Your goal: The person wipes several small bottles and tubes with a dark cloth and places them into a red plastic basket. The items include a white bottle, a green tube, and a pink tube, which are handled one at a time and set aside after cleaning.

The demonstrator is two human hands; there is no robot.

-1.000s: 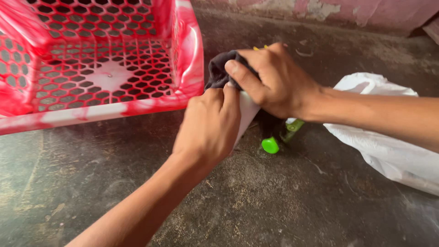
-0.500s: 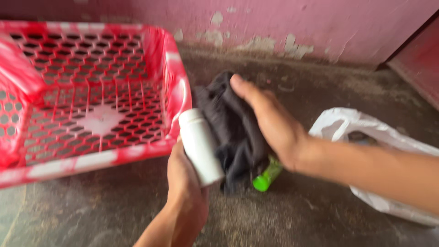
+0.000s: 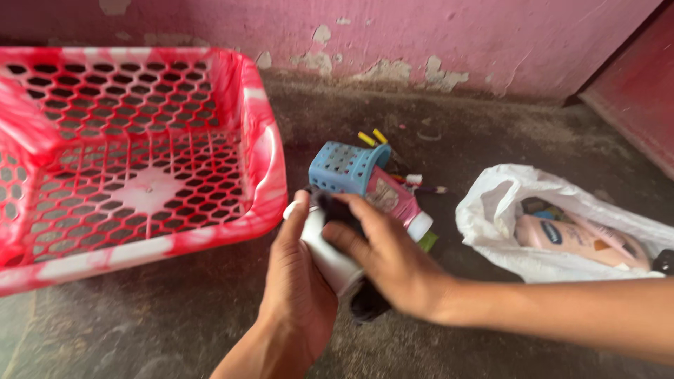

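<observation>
Left hand (image 3: 298,281) grips one white bottle (image 3: 326,254), held low over the grey floor (image 3: 175,316). Right hand (image 3: 382,256) presses one dark cloth (image 3: 365,302) against it, fingers curled round. Just behind lie one small blue basket (image 3: 345,167), one pink bottle (image 3: 399,201) and two yellow sticks (image 3: 372,137). One red basket (image 3: 140,161) stands left, one white bag (image 3: 533,203) right.

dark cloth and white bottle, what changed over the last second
The cloth was lifted off the pile, uncovering a blue cup and pink bottle. The right hand now presses it on the white bottle, held in the left hand. Basket and bag stayed.
</observation>
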